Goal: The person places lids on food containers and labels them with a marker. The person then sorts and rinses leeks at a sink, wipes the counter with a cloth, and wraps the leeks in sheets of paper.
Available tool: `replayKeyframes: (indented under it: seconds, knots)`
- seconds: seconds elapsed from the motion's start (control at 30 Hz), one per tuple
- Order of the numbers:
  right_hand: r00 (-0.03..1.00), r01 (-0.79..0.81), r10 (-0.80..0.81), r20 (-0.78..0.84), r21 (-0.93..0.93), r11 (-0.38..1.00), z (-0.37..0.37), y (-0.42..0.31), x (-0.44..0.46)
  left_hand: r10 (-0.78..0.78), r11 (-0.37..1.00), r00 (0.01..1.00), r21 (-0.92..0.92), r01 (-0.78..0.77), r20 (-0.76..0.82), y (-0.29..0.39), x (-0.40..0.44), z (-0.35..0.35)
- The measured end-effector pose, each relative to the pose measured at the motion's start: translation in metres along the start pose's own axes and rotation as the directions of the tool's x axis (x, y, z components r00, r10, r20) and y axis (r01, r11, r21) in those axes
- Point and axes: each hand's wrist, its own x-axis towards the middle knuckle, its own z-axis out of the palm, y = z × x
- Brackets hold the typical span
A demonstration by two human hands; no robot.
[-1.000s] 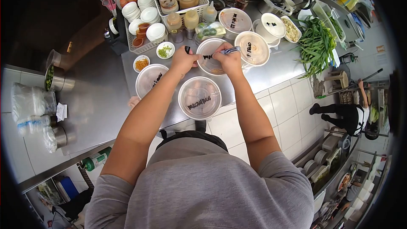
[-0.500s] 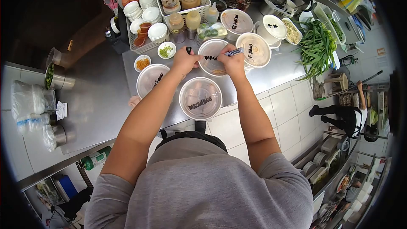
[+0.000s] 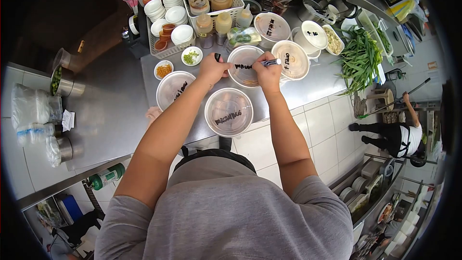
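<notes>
My right hand (image 3: 267, 73) is closed around a marker (image 3: 273, 61), its tip hidden at the lid of a round takeout container (image 3: 245, 54) with black lettering on it. My left hand (image 3: 211, 71) pinches a black marker cap (image 3: 217, 57) and rests its fingers against the left rim of that container. Closer to my body sits another lidded round container (image 3: 228, 106) with black lettering. A further lettered container (image 3: 168, 86) is partly behind my left forearm. To the right of my right hand is a container (image 3: 291, 53) with lettering on its lid.
Another labelled container (image 3: 272, 26) and a white lidded tub (image 3: 313, 34) stand farther back. Small bowls of chopped greens (image 3: 191, 57) and orange bits (image 3: 163, 70) lie left. Sauce bottles fill a basket (image 3: 216, 12). Leafy greens (image 3: 358, 58) hang over the right edge. Another person (image 3: 404, 137) holds a long-handled tool.
More black lettering shows on the lid, and my right hand with the marker has shifted slightly right. The view has moved a little. The person at right has shifted the long-handled tool.
</notes>
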Motion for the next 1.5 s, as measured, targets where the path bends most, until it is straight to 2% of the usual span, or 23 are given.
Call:
replayKeyframes:
  seconds: [0.1, 0.2, 0.27, 0.3, 0.37, 0.4, 0.47, 0.7, 0.8, 0.93, 1.03, 1.1, 1.2, 1.43, 1.5]
  knots:
    - [0.997, 0.057, -0.053, -0.055, 0.072, 0.996, -0.003, -0.003, 0.002, -0.004, 1.000, 1.000, 0.002, 0.004, -0.014, 0.003, 0.001, 0.000]
    - [0.998, -0.019, 0.024, -0.052, 0.087, 0.996, -0.007, -0.008, -0.001, 0.029, 1.000, 0.999, -0.004, -0.029, -0.033, -0.004, 0.002, 0.001]
    - [1.000, 0.000, -0.003, -0.020, -0.126, 0.992, -0.007, -0.014, -0.003, 0.025, 0.998, 0.999, -0.048, -0.027, -0.038, -0.004, 0.003, 0.001]
    - [1.000, 0.001, -0.004, -0.019, -0.128, 0.992, -0.008, -0.011, -0.003, 0.026, 0.998, 0.999, -0.050, -0.028, -0.038, -0.002, 0.001, 0.001]
    - [0.999, -0.039, 0.039, 0.002, 0.022, 0.999, -0.010, -0.003, -0.002, -0.004, 1.000, 1.000, -0.007, 0.004, 0.004, 0.003, -0.001, -0.001]
    - [0.999, -0.037, 0.036, 0.007, 0.022, 0.999, -0.011, -0.005, -0.002, -0.003, 1.000, 1.000, -0.011, 0.003, 0.000, 0.003, -0.001, -0.001]
    - [0.995, -0.029, 0.045, -0.090, 0.175, 0.984, -0.015, -0.008, -0.005, 0.007, 1.000, 1.000, 0.025, -0.007, 0.010, 0.002, 0.000, -0.001]
    - [0.998, -0.060, 0.060, 0.012, 0.056, 0.997, -0.016, -0.007, -0.019, 0.033, 0.999, 0.999, -0.037, -0.034, -0.034, -0.004, 0.003, 0.000]
    - [0.997, -0.074, 0.075, -0.026, 0.014, 0.997, -0.013, -0.013, -0.019, 0.031, 0.999, 0.999, -0.029, -0.032, -0.027, -0.005, 0.004, 0.000]
    - [0.989, -0.127, 0.135, -0.067, 0.115, 0.985, -0.014, -0.019, -0.023, 0.026, 1.000, 0.999, -0.010, -0.026, -0.040, -0.003, 0.004, 0.000]
    - [0.994, -0.071, 0.076, -0.077, 0.066, 0.995, -0.018, -0.012, -0.026, 0.017, 1.000, 0.999, -0.024, -0.017, -0.037, -0.004, 0.003, 0.000]
    - [0.999, -0.024, 0.021, -0.049, -0.060, 0.998, -0.016, -0.009, -0.025, 0.016, 1.000, 0.999, -0.018, -0.016, -0.035, -0.003, 0.004, 0.000]
    - [0.997, -0.051, 0.052, -0.052, 0.029, 0.998, -0.018, -0.004, -0.026, 0.022, 1.000, 0.999, -0.018, -0.023, -0.042, -0.001, 0.001, -0.001]
    - [0.994, -0.033, 0.032, -0.100, -0.012, 0.999, -0.017, -0.006, -0.028, 0.011, 1.000, 0.999, -0.015, -0.011, -0.034, -0.001, 0.001, 0.000]
    - [0.997, -0.026, 0.020, -0.077, -0.073, 0.997, -0.020, -0.004, -0.029, 0.011, 1.000, 0.999, -0.018, -0.012, -0.032, -0.001, 0.002, 0.000]
